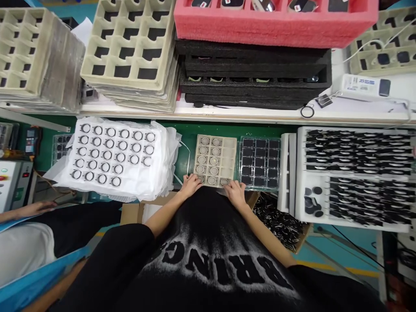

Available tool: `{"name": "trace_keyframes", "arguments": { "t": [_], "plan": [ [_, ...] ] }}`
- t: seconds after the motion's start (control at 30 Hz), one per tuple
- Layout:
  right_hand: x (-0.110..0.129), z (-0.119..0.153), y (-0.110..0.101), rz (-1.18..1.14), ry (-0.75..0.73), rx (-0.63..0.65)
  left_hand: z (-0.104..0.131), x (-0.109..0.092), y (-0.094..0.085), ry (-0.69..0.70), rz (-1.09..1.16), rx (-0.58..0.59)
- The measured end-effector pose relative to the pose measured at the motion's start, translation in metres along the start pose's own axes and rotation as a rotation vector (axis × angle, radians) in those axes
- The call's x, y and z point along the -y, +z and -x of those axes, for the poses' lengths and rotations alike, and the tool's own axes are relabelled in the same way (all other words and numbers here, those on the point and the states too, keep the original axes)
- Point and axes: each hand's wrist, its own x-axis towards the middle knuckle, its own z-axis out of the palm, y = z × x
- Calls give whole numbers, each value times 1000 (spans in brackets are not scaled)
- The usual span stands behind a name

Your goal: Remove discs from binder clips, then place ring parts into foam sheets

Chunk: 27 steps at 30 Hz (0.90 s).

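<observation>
In front of me lies a beige compartment tray, its left and middle columns filled with round, watch-case-like rings and one more ring in the bottom right pocket. My left hand is closed on the tray's near left corner. At the near right corner, the curled fingers of my right hand grip the edge, close to the ring there. Right beside this tray is a clear plastic tray with dark square pockets. White lined trays with rows of similar rings are stacked on the left.
A white foam tray of black parts stands at the right, above a box of small black pieces. The shelf behind carries beige tray stacks, black foam and pink foam. Another person's hand is at the left.
</observation>
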Motion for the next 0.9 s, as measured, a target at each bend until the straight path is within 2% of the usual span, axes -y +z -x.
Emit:
{"name": "trace_keyframes", "arguments": {
  "t": [0.2, 0.37, 0.47, 0.53, 0.63, 0.73, 0.83, 0.9],
  "plan": [
    [-8, 1, 5, 26, -62, 36, 7, 6, 6, -1, 11, -2],
    [-21, 5, 1, 41, -126, 56, 6, 4, 2, 26, 18, 9],
    [-24, -5, -9, 61, -193, 54, 6, 1, -5, 39, 26, 2],
    [-18, -19, -15, 74, -276, 51, 11, -2, -11, 32, 29, -22],
    [0, -43, -21, 99, -437, 154, 24, -11, -26, -12, 26, -71],
    [9, -59, -21, 138, -548, 275, 45, -22, -49, -26, 93, -156],
    [2, -65, -19, 184, -594, 312, 70, -24, -82, -10, 227, -330],
    [0, -70, -22, 202, -619, 326, 85, -13, -108, -84, 254, -464]
  ]
}}
